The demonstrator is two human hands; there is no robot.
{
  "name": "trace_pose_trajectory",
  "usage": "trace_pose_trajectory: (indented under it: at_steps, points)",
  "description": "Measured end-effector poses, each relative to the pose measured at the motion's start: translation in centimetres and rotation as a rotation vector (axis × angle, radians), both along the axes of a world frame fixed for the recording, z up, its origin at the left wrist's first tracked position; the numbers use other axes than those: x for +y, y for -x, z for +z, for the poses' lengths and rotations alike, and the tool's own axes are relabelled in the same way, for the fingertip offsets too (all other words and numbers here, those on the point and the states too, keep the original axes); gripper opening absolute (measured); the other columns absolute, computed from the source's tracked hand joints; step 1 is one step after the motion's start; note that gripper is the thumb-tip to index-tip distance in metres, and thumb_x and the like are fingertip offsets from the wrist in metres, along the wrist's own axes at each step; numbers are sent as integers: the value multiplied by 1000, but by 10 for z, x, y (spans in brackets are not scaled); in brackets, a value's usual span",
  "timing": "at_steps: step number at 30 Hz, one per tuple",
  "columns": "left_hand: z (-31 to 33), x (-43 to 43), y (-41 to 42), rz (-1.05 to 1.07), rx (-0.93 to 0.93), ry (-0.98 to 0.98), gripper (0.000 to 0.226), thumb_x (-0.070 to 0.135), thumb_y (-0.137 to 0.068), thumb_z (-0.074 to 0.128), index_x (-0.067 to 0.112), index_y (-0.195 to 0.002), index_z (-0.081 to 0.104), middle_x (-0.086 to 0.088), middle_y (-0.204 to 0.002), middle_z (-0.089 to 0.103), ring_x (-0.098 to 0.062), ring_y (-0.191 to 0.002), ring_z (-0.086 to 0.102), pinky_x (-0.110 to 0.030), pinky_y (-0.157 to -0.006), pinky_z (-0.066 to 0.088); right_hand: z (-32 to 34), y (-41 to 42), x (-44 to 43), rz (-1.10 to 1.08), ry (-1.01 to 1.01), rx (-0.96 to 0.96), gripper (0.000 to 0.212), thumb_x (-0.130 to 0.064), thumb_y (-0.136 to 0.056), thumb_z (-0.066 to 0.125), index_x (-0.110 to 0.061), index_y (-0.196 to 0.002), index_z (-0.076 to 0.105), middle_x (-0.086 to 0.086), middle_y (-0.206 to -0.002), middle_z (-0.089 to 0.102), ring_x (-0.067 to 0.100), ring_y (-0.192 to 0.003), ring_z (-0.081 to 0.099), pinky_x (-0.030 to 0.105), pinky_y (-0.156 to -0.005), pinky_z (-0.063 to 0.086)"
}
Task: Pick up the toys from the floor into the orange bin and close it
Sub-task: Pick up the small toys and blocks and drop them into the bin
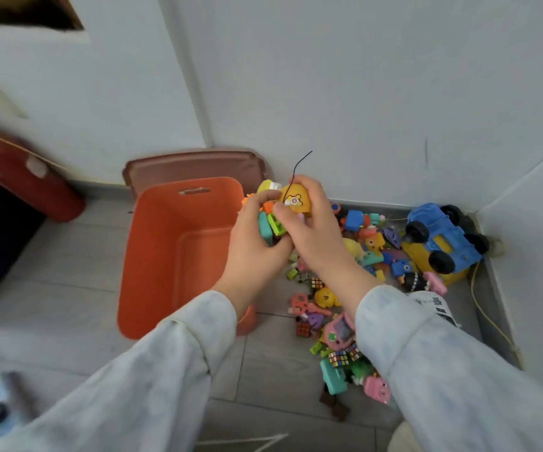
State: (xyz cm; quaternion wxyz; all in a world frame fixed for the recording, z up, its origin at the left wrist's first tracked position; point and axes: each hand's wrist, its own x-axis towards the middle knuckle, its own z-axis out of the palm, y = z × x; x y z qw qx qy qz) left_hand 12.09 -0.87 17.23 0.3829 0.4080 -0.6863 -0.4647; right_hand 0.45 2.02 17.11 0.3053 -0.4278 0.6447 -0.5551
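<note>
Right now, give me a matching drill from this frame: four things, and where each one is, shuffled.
Things:
1. orange bin
2. brown lid
3. blue and yellow toy truck
4. yellow round toy

Places:
a. gripped in the right hand
b. leaning on the wall behind the bin
c. tipped over in the corner, at the far end of the toy pile
d. standing open, left of the toy pile

Pairs: 1-d, 2-b, 3-c, 4-a
</note>
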Motion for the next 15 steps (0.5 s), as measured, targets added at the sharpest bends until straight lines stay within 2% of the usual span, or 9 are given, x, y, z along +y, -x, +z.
trace_pose_trajectory:
  at_steps: [4, 9, 12, 15]
  points:
    - [2, -14, -53, 66, -9, -2, 46, 33, -80, 78, 38, -118, 53, 6, -113, 66, -18, -106, 65, -49, -90, 54, -1, -48, -21, 91, -5, 26, 56, -45, -84, 66, -30, -135, 49, -4, -128, 58, 10, -117, 59, 42, -102, 49]
    - [-18, -25, -106, 100, -60, -104, 53, 24, -79, 81, 26, -124, 53, 5, -113, 66, -4, -97, 66, -27, -83, 55, -17, -91, -35, 252, -122, 88, 72, -45, -91, 64, -31, -154, 31, -9, -152, 43, 6, -136, 44, 37, -113, 39]
    - [-33, -33, -128, 94, -183, -129, 71, 42, -71, 80, 32, -134, 48, 7, -128, 58, -4, -113, 59, -29, -95, 52, -28, -107, -41, 268, -148, 171, 76, -43, -92, 64, -27, -156, 27, -6, -157, 36, 7, -142, 35, 36, -118, 33]
    - [-44, -41, -146, 94, -300, -116, 84, 32, -70, 82, 29, -143, 41, 6, -141, 47, -5, -130, 46, -28, -109, 41, -37, -119, -48, 280, -151, 244, 78, -48, -90, 63, -27, -156, 27, -6, -160, 31, 7, -146, 28, 38, -120, 30]
